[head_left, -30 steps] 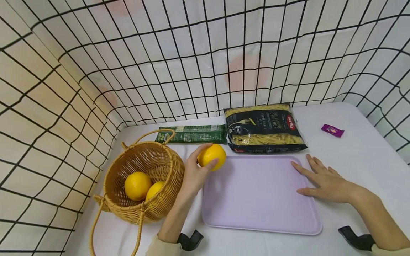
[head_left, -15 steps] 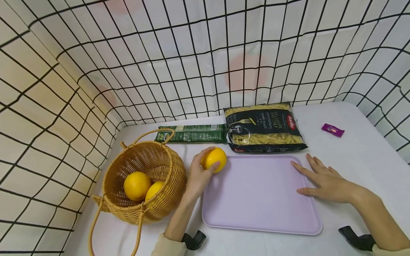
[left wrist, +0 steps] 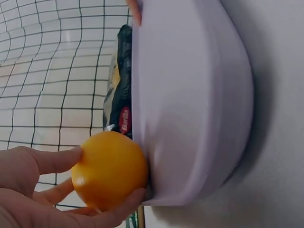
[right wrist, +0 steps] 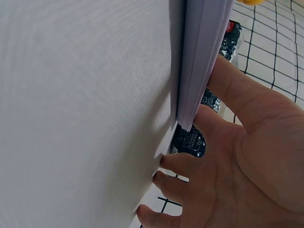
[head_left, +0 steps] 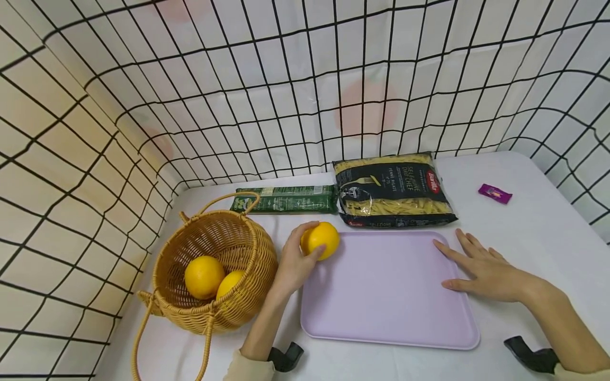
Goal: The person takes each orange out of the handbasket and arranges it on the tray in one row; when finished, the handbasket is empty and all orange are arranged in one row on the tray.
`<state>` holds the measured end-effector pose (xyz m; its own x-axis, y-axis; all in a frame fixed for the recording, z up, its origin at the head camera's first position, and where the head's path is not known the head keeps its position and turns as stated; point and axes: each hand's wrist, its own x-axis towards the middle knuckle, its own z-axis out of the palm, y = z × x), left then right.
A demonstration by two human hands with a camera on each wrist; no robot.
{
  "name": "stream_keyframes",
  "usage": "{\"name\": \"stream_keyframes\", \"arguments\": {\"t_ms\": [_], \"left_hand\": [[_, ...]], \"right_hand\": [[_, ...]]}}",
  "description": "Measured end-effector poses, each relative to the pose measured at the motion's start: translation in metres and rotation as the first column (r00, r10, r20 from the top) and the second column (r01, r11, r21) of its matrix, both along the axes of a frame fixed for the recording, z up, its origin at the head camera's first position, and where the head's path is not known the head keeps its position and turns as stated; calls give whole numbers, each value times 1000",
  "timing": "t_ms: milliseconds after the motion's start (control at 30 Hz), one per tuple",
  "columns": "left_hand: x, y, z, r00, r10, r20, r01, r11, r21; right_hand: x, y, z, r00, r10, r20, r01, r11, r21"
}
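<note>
My left hand [head_left: 296, 260] holds an orange [head_left: 323, 241] between thumb and fingers, over the far left corner of a lilac tray [head_left: 391, 291]. In the left wrist view the same orange [left wrist: 110, 171] overlaps the tray's corner, fingers curled around its side. My right hand [head_left: 488, 272] lies spread at the tray's right edge, thumb and index finger on the rim. The other fingertips of that hand [right wrist: 247, 156] touch the white tabletop in the right wrist view. Left of the tray, a wicker basket [head_left: 257, 254] contains two more oranges [head_left: 204, 277], one partly hidden by the rim.
Behind the tray lies a black bag of penne pasta [head_left: 393, 190], beside a flat green packet [head_left: 290, 200]. A small purple wrapped item [head_left: 495, 193] sits at the back right. Black wire mesh [head_left: 305, 95] encloses the back and sides. The basket's handle [head_left: 138, 338] extends toward the front.
My left hand has carried the orange slightly right and toward the front, lower over the tray's corner. The right hand, tray and basket look unchanged.
</note>
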<state>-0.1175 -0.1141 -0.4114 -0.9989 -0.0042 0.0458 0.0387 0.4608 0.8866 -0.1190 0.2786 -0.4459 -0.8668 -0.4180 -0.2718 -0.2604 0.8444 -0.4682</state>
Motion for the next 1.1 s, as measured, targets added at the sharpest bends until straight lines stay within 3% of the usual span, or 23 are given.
{"name": "stream_keyframes", "arguments": {"t_ms": [200,367,833,1100], "left_hand": [[-2,-1,0,999,-31,-32,32,999,6],[-4,1,1,999,-50,-19,50,999,21],[-2,5,-3,999,14,-30,-14,1000,23],[-1,6,-4,999,18,-34,-18,1000,6]], "right_hand": [[0,-1,1,1000,0,3,0,1000,-2],[0,-1,2,1000,4,-4,-4,1000,-10],[1,1,-2,1000,-2,0,2,1000,-29],[-1,1,-3,1000,3,-6,-3,1000,-18]]}}
